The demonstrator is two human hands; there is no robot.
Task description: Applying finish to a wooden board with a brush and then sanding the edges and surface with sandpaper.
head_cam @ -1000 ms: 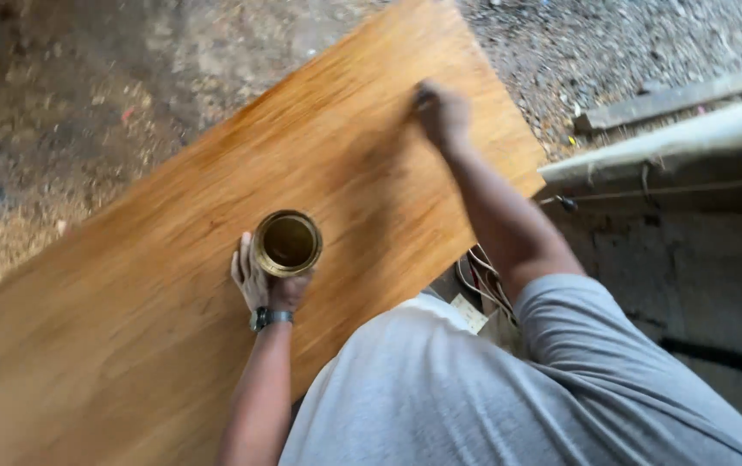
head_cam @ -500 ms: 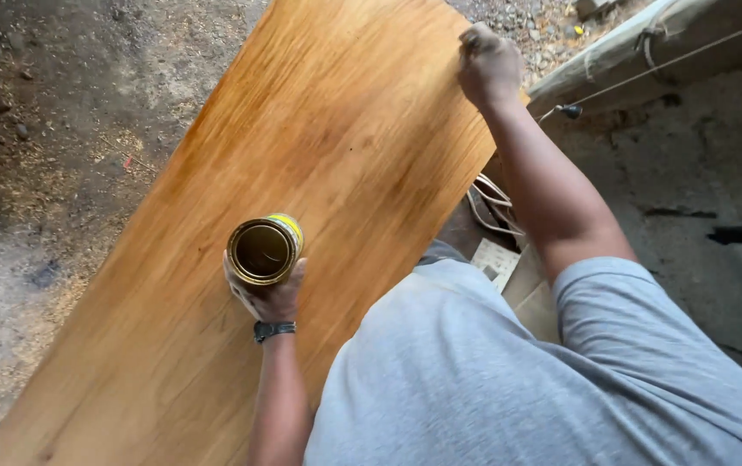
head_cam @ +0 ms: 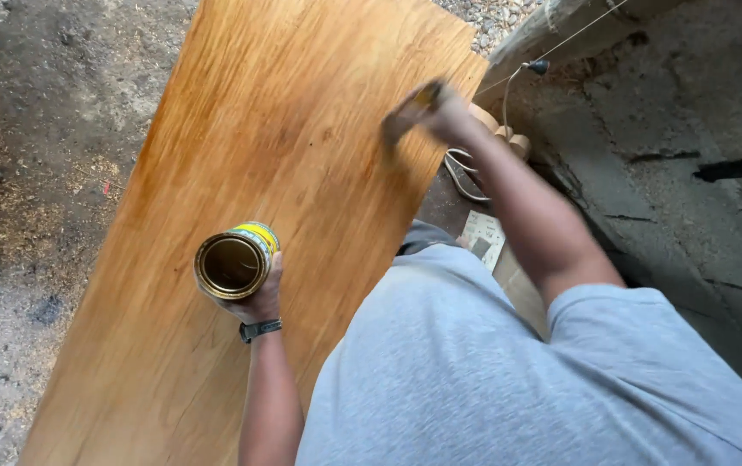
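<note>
Varnish work on the long honey-coloured wooden board (head_cam: 242, 173): I am drawing my right hand (head_cam: 444, 108), closed around a blurred brush (head_cam: 404, 116), back from the far corner toward the middle, so coating is advancing. I am gripping the open round metal tin with yellow-green label (head_cam: 235, 261) in my left hand (head_cam: 259, 298), above the board's near half; a small white printed card (head_cam: 481, 237) is lying beside the board's right edge.

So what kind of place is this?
Probably a rough woodworking yard: a long wooden board lies over sawdust-strewn dirt ground, and the left hand holds an open tin.
</note>
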